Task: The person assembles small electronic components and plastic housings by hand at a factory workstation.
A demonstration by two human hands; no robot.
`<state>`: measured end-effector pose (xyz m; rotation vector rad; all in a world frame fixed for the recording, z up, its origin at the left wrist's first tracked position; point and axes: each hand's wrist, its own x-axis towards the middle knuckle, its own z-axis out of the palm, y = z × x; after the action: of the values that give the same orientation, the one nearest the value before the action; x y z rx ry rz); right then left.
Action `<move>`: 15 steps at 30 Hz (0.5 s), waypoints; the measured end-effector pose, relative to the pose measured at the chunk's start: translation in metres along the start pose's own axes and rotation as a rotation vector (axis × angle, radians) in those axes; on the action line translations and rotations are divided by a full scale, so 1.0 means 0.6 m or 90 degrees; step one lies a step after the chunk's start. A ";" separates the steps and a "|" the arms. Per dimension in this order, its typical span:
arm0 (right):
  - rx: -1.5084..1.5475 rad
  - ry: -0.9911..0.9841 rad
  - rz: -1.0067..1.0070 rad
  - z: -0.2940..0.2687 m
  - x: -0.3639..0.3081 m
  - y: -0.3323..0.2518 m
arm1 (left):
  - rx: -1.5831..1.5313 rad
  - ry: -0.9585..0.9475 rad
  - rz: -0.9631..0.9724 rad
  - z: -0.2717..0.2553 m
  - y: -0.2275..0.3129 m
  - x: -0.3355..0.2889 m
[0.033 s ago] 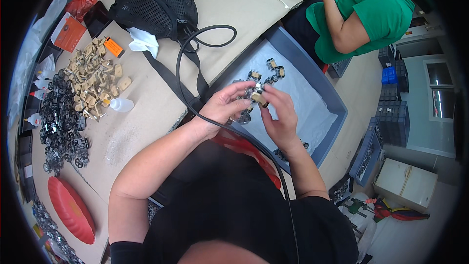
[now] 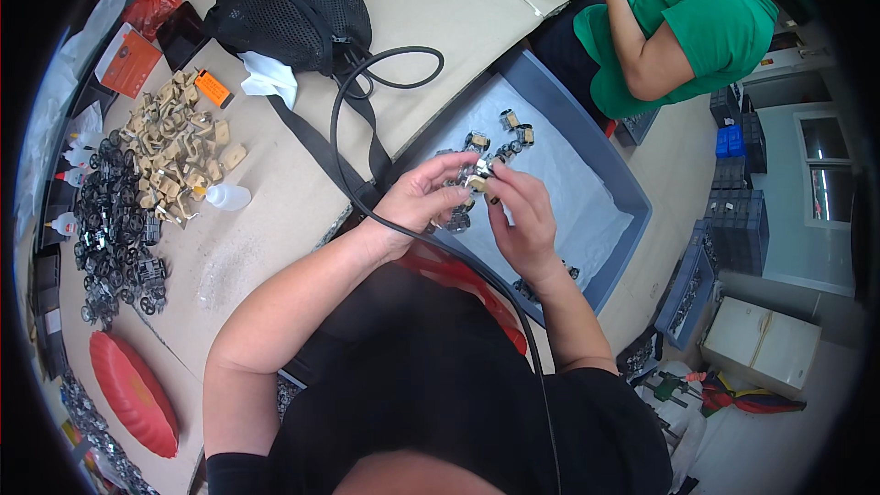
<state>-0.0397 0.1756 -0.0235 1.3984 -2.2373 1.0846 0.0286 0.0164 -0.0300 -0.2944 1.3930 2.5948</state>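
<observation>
Both hands meet over the near left part of a blue-grey tray (image 2: 632, 225) lined with white sheeting. Between them is a small toy vehicle (image 2: 478, 182) with a tan part and dark wheels. My left hand (image 2: 423, 194) pinches it from the left with thumb and fingers. On its right side the fingertips of my right hand (image 2: 524, 218) close on it. Fingers hide part of the vehicle, so its finer details cannot be made out. Several similar small vehicles (image 2: 511, 119) stand in the tray, some partly behind my hands.
On the table at left lie a heap of tan parts (image 2: 170, 151), a pile of black wheeled chassis (image 2: 110, 229), a white bottle (image 2: 228, 197) and a red dish (image 2: 134, 394). A black mesh bag (image 2: 289, 14) trails a strap and cable (image 2: 344, 142). A person in green (image 2: 678, 46) works beyond the tray.
The fingers of my right hand have shifted slightly and curl closer round the toy vehicle, which has turned a little. My left hand stays in place.
</observation>
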 end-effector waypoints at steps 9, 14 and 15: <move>-0.053 0.050 -0.118 0.004 -0.013 0.005 | 0.019 -0.011 0.021 0.002 -0.001 -0.001; -0.029 0.050 -0.038 0.003 -0.023 0.009 | 0.017 0.036 0.004 0.006 -0.003 -0.001; -0.028 0.049 -0.036 0.003 -0.029 0.014 | 0.016 0.038 0.002 0.002 -0.007 -0.001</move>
<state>-0.0379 0.1877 -0.0386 1.3702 -2.1409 1.0472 0.0299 0.0196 -0.0324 -0.3683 1.4463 2.5886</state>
